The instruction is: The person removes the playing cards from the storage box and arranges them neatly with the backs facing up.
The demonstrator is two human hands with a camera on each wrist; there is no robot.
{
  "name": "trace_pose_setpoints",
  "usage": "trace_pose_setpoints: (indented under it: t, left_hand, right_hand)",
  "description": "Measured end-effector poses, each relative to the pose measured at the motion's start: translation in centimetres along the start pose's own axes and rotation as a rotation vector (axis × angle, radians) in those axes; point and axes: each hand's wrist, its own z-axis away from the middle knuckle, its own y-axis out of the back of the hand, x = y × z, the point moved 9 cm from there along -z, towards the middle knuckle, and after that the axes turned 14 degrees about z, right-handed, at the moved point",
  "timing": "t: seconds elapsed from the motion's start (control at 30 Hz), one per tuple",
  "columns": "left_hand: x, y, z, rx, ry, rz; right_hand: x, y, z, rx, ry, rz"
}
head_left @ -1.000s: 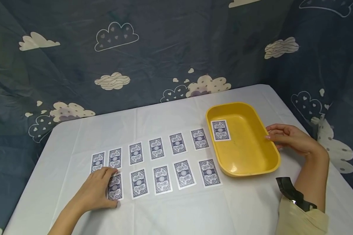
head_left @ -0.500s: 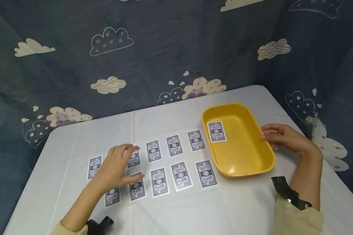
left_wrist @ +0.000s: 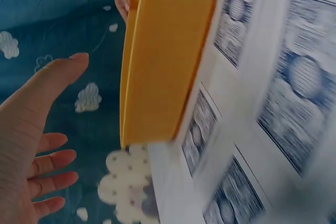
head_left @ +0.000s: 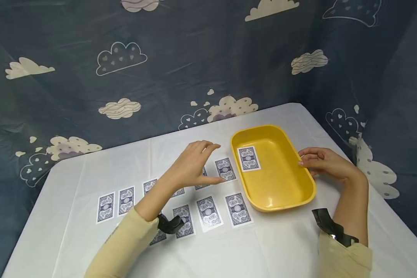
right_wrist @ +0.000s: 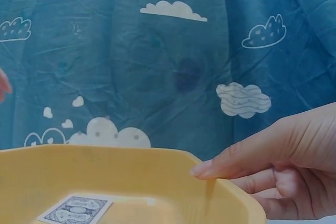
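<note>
My left hand [head_left: 189, 164] hovers over the right part of the back row of playing cards, thumb and fingers spread apart. In the left wrist view that hand [left_wrist: 23, 145] is bare, with nothing between thumb and fingers. Just past the thumb tip lies a face-down card [head_left: 226, 169] with a dark blue patterned back. My right hand [head_left: 324, 164] is at the right side of a yellow tray [head_left: 281, 173]. Seen from the right wrist, its thumb [right_wrist: 210, 169] presses on the rim, the fingers curled against the outside. One card [head_left: 249, 158] lies face down in the tray.
Two rows of face-down cards spread leftward from the tray, including a far-left card [head_left: 105, 207] and a front-row card [head_left: 238, 209]. My left forearm covers several. Behind the white-covered table [head_left: 229, 255] hangs a dark cloud-print cloth [head_left: 180, 58].
My left hand has travelled from the left end of the cards rightward and back, near the tray. The right hand keeps its hold on the tray. The head view has shifted slightly.
</note>
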Motion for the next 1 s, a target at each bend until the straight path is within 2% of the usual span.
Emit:
trace_pose_setpoints:
  t: [0.13,0.23,0.3,0.4,0.5,0.57,0.67,0.77,0.9,1.0]
  left_hand:
    - [0.8,-1.2,-2.7,-0.028,-0.002,0.017]
    - [1.4,-3.0,-4.9,-0.082,0.012,0.021]
    - [1.9,-4.9,-6.3,-0.138,0.029,0.007]
    - [2.5,-8.4,-7.8,-0.264,0.074,-0.026]
    - [2.4,-11.4,-8.7,-0.372,0.154,-0.115]
    - [1.9,-12.4,-9.1,-0.407,0.213,-0.196]
    - [1.2,-13.1,-9.7,-0.423,0.270,-0.322]
    - [0.7,-13.4,-10.1,-0.433,0.310,-0.386]
    - [0.4,-13.4,-10.5,-0.428,0.358,-0.375]
    - [0.5,-13.4,-10.7,-0.420,0.362,-0.359]
  right_hand:
    - [-0.5,0.2,-0.2,-0.006,0.035,-0.027]
    - [-0.6,0.4,-0.1,-0.005,0.049,-0.044]
    - [-0.4,0.4,0.0,-0.002,0.045,-0.045]
    - [0.0,0.2,0.0,0.003,0.027,-0.033]
    - [0.2,-0.1,-0.1,0.002,0.014,-0.020]
    - [0.3,-0.3,-0.2,0.002,0.004,-0.015]
    - [0.3,-0.4,-0.1,0.007,0.002,-0.014]
    - [0.2,-0.4,-0.1,0.005,0.001,-0.008]
    - [0.1,-0.4,-0.2,-0.001,0.000,-0.007]
    - [0.3,-0.2,-0.2,0.005,-0.005,-0.021]
